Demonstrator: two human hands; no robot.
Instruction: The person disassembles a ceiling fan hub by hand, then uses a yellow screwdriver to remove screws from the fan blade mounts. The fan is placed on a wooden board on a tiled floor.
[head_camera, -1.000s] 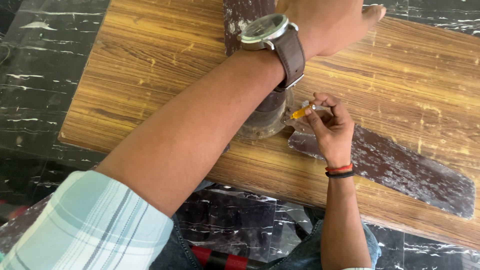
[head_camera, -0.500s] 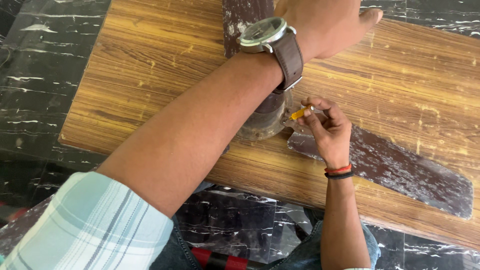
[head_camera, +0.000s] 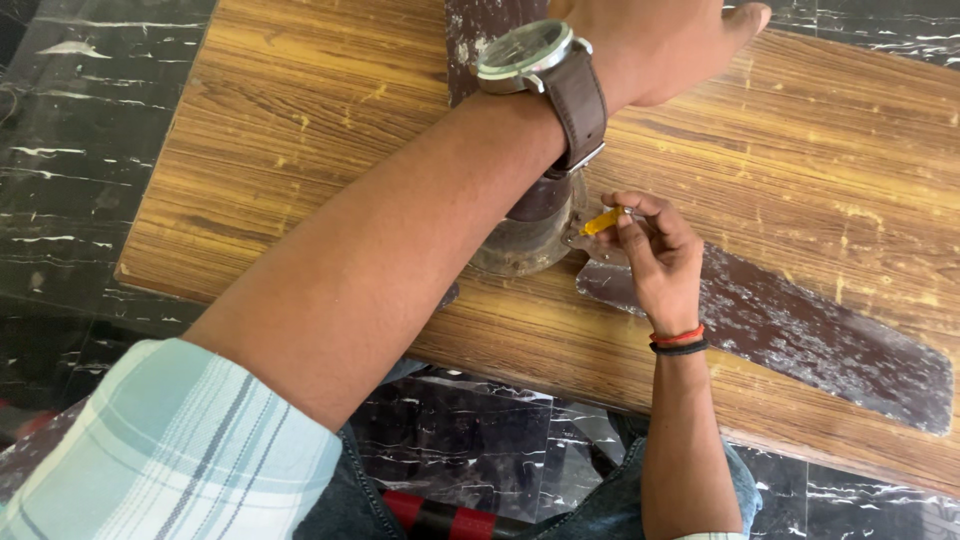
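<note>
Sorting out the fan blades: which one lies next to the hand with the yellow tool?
The dark blade running right, beside the right hand; the other blade points away, upward.

No packages, labels or signs in view. No screens either. Nearest thing to a display: round analogue watch face (head_camera: 522, 47), brown strap.
</note>
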